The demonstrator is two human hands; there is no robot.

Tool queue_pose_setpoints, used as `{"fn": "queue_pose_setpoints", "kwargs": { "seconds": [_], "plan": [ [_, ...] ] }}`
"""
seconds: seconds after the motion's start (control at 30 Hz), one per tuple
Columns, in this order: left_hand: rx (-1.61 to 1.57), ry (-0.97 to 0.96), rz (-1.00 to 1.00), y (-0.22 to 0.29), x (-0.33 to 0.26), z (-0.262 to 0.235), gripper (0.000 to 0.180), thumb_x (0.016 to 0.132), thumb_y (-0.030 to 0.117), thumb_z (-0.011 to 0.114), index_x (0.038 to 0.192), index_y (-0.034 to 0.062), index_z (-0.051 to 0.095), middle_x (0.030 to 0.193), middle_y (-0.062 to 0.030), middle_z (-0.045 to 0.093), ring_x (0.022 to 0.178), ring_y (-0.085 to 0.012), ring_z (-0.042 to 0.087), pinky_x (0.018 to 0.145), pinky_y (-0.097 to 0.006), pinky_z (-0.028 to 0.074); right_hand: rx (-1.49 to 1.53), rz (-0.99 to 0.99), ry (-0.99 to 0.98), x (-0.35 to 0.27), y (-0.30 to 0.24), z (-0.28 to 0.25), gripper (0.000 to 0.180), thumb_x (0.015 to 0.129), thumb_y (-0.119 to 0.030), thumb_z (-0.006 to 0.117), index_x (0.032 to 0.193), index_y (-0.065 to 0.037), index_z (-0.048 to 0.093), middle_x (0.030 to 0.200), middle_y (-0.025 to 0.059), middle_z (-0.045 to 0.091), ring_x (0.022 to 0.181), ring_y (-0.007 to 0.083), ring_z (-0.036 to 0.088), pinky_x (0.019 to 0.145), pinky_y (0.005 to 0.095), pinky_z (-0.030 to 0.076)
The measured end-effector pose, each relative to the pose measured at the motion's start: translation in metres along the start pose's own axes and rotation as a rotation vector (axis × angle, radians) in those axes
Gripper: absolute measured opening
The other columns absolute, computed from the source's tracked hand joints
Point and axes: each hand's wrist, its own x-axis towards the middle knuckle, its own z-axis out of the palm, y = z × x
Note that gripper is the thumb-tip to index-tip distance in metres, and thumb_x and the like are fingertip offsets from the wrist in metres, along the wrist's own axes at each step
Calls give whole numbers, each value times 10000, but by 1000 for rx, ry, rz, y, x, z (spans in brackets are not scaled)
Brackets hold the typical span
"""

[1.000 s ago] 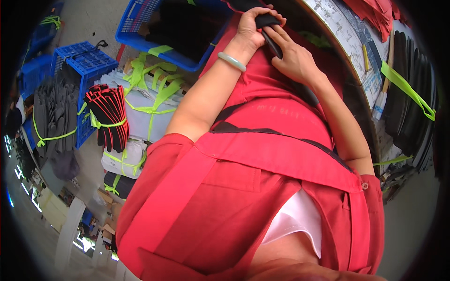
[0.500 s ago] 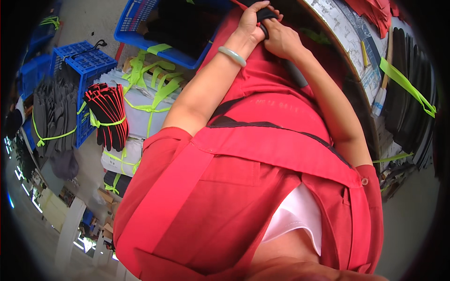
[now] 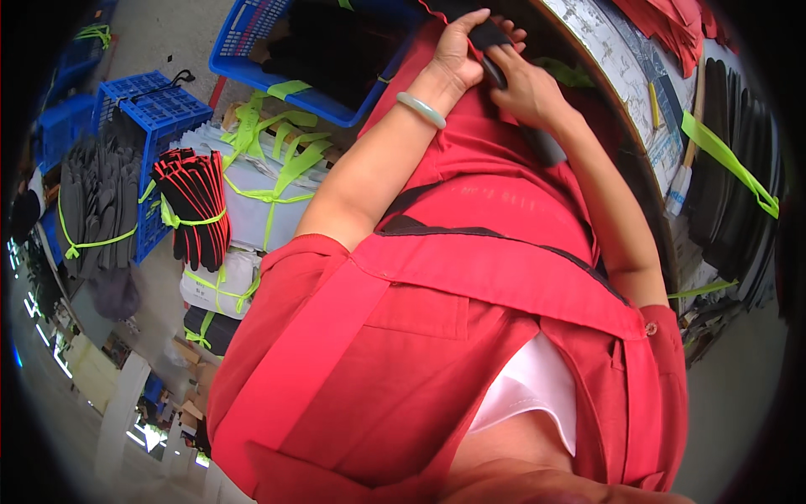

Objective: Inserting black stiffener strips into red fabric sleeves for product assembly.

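Observation:
At the top middle, my two hands meet over a black cloth piece point(image 3: 489, 35); its exact kind cannot be made out. My left hand point(image 3: 456, 57), below a pale green bangle point(image 3: 421, 109), is closed on the cloth, thumb on the near side and fingertips showing beyond it. My right hand point(image 3: 531, 91) pinches the same cloth from the right with bent fingers. A narrow dark strip point(image 3: 544, 147) shows under my right wrist, lying against my red apron point(image 3: 478, 202); whether it belongs to the cloth is hidden.
A blue crate point(image 3: 315, 105) with dark pieces stands at the upper left. Beside it are tied black-and-red gloves point(image 3: 200, 210), a grey bundle point(image 3: 96, 202) and white packs point(image 3: 264, 214). At right, a worktable point(image 3: 617, 63) carries red cloth point(image 3: 667, 29) and black stacks point(image 3: 730, 160).
My hands have shifted slightly right and down, and the right hand has slid along the cloth. More of the black piece and of the dark strip under my right wrist now shows.

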Motion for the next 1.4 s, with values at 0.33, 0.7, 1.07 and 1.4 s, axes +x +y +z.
{"fn": "queue_pose_setpoints", "kwargs": {
  "seconds": [0.33,0.7,1.07,1.4],
  "plan": [
    [-61,-64,-18,11,3,-2,151,853,167,657,825,31,598,786,-103,630,785,-270,638,835,-454,542,28,16,-73,1,-14,-6,558,712,-190,577,1257,-110,489,1309,153,528,953,394,630,797,476,515],
    [114,-11,-21,8,-15,18,308,916,337,636,970,35,612,901,-136,655,909,-332,649,848,-485,538,-19,56,39,-14,-13,-1,613,728,-136,570,1331,-125,454,1384,90,473,995,378,627,806,469,529],
    [-125,-102,-85,18,-5,7,169,898,216,650,862,55,613,763,-78,648,728,-238,639,809,-442,544,-111,61,-53,8,-23,-2,449,738,-189,578,1176,-93,553,1249,139,580,949,369,647,799,469,535],
    [-163,-224,-199,7,-10,13,352,928,337,595,986,-9,593,904,-138,666,890,-320,645,900,-474,513,-130,48,26,4,-15,-3,602,721,-126,598,1309,-161,479,1346,76,508,995,337,636,791,447,542]
  ]
}}
